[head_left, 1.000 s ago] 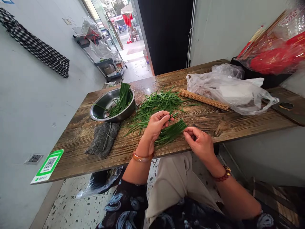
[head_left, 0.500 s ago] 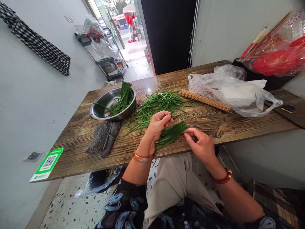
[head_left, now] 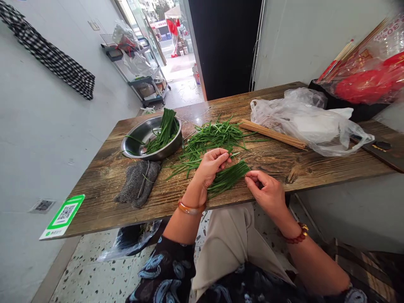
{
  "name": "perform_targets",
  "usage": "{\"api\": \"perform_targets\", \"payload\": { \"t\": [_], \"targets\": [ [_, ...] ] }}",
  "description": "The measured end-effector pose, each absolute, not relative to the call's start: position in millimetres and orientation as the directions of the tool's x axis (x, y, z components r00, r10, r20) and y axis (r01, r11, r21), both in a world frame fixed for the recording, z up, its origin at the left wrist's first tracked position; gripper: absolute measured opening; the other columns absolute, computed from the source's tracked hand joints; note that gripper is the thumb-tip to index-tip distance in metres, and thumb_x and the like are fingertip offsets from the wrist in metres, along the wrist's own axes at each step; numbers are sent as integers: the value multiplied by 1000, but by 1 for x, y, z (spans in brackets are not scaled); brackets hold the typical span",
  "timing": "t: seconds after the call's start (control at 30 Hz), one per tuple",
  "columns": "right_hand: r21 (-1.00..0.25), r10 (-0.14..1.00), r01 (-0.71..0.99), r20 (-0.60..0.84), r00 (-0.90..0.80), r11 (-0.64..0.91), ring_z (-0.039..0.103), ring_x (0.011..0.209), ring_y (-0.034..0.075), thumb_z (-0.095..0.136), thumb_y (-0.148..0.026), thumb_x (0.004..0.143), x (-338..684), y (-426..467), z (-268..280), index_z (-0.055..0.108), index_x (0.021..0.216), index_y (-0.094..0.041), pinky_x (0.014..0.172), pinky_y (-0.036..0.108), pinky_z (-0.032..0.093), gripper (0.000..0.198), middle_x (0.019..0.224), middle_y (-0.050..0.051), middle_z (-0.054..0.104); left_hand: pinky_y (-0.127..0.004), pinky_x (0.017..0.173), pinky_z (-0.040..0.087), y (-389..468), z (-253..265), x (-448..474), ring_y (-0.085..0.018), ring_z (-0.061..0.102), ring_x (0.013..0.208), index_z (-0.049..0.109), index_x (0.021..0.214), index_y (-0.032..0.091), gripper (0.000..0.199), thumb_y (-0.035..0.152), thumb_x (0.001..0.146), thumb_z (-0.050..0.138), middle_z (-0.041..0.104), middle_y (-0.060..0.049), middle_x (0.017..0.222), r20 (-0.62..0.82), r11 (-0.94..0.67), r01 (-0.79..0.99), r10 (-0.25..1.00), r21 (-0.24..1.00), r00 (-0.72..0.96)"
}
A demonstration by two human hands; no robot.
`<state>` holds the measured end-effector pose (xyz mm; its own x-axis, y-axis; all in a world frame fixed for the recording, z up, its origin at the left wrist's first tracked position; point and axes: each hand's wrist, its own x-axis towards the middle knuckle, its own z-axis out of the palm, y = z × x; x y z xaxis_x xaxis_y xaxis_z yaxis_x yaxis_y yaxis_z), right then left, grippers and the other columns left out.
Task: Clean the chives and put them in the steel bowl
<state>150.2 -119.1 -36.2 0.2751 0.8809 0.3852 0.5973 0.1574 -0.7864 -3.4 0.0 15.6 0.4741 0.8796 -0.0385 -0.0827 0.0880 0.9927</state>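
My left hand (head_left: pixel 213 166) is closed in a pinch on garlic chives (head_left: pixel 229 150), whose cut ends show at the fingertips. Below it, a flat row of chives (head_left: pixel 229 177) lies side by side near the table's front edge. At the row's right end, my right hand (head_left: pixel 265 189) pinches what looks like the end of a thin bamboo skewer, mostly hidden by the fingers. A loose heap of chives (head_left: pixel 214 136) spreads just beyond my left hand. Farther left, a steel bowl (head_left: pixel 126 148) holds a bunch of chives (head_left: pixel 167 128).
A bundle of bamboo skewers (head_left: pixel 273 134) lies beside a white plastic bag (head_left: pixel 315 122) on the wooden table (head_left: pixel 315 168). A grey cloth (head_left: pixel 137 183) is in front of the bowl. A QR card (head_left: pixel 63 216) marks the left corner; a black box (head_left: pixel 350 107) stands far right.
The view has shifted very slightly. Both hands keep almost the same pose over the chives, and nothing has been let go.
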Motion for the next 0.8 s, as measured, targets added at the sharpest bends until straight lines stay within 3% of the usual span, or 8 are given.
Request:
{"api": "perform_targets", "payload": {
  "t": [0.37,0.8],
  "targets": [
    [-772,882,619,385,272,147,63,69,17,56,-37,88,150,-119,-37,68,91,-21,65,29,47,20,75,2,70,-17,40,18,0,16,-3,-3,39,44,59,80,13,32,39,68,74,60,2,61,-32,84,-100,898,991,439],
    [-770,877,615,402,265,167,64,69,17,56,-36,88,150,-119,-37,68,92,-21,65,28,47,19,75,1,70,-17,41,20,-2,17,-1,-2,38,42,59,80,12,19,28,74,68,58,2,58,-18,48,-54,893,997,450]
  ]
}}
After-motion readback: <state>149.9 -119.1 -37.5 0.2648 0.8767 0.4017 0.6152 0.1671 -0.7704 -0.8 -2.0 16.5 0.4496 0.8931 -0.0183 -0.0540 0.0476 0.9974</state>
